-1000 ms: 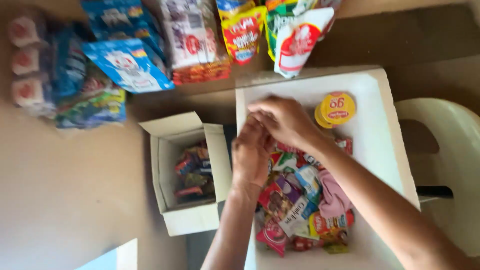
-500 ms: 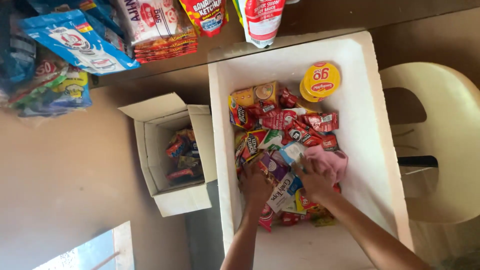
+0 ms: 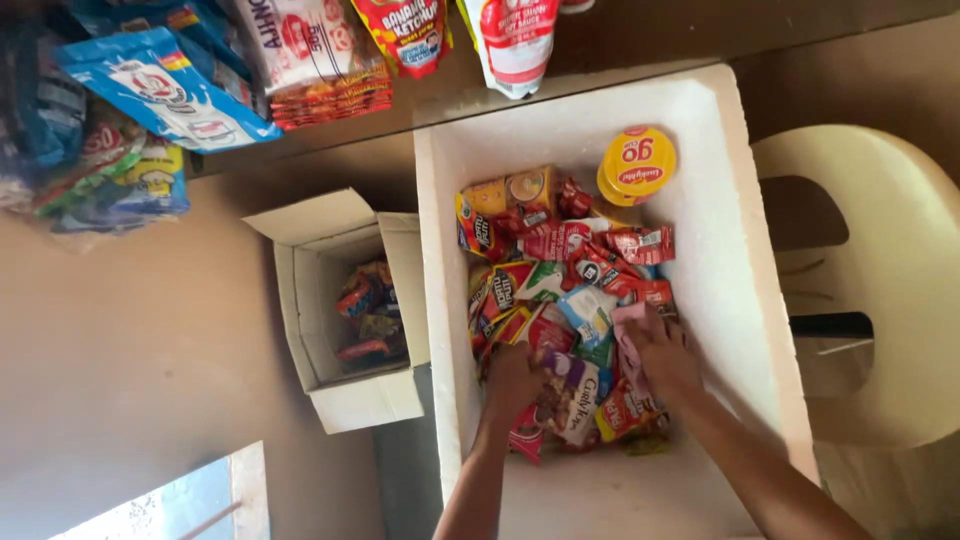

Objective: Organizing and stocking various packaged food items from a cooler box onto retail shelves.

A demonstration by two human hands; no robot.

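Note:
A white foam box (image 3: 735,260) holds a heap of several small snack packets (image 3: 560,290), mostly red and yellow, and a yellow round cup (image 3: 638,162) at its far right corner. Both my hands reach down into the heap. My left hand (image 3: 512,385) presses among the packets at the heap's near left, fingers buried. My right hand (image 3: 662,352) lies on the packets at the near right, touching a pink wrapper (image 3: 628,330). Whether either hand grips a packet is hidden by the pile.
A small open white cardboard box (image 3: 345,385) with a few packets stands left of the foam box. Hanging sachet strips and bags (image 3: 300,50) line the far edge. A cream plastic chair (image 3: 880,300) sits at the right.
My hands moved from the box's far middle down to the near part of the heap. The view shifted, bringing the foam box toward centre.

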